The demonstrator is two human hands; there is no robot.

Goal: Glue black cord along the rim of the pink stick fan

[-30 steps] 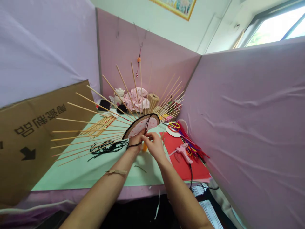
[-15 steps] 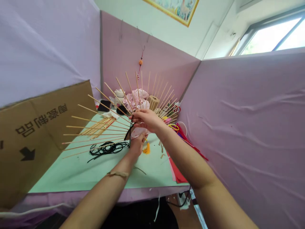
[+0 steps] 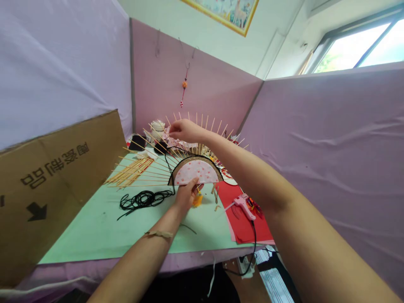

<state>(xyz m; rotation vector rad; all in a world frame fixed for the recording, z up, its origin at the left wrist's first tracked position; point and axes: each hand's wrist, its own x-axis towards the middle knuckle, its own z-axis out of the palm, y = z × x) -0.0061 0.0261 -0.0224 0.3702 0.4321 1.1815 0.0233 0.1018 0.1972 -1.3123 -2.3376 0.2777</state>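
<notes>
My left hand (image 3: 187, 194) grips the lower middle of a half-round fan (image 3: 197, 171). White cloth with small reddish prints covers its centre, edged by a brown band and black cord. Thin wooden sticks radiate from the curved edge. An orange tassel (image 3: 198, 200) hangs beside the left fingers. Over the upper left sticks is my right hand (image 3: 184, 129), its fingers curled together; what they pinch is not clear. Below that hand, a loose black cord (image 3: 168, 162) loops past the sticks and runs down to a coil on the green tabletop.
Spare wooden sticks (image 3: 131, 171) lie at the left. A pink glue gun (image 3: 243, 205) rests on red sheets (image 3: 233, 225), its cable hanging over the front edge. A cardboard panel (image 3: 63, 181) bounds the left side; a white jar (image 3: 157, 129) stands behind.
My right hand has risen away from the fan's curved edge, uncovering the cloth centre. The fan has tipped and shifted right and its sticks look shorter. The glue gun has come into sight.
</notes>
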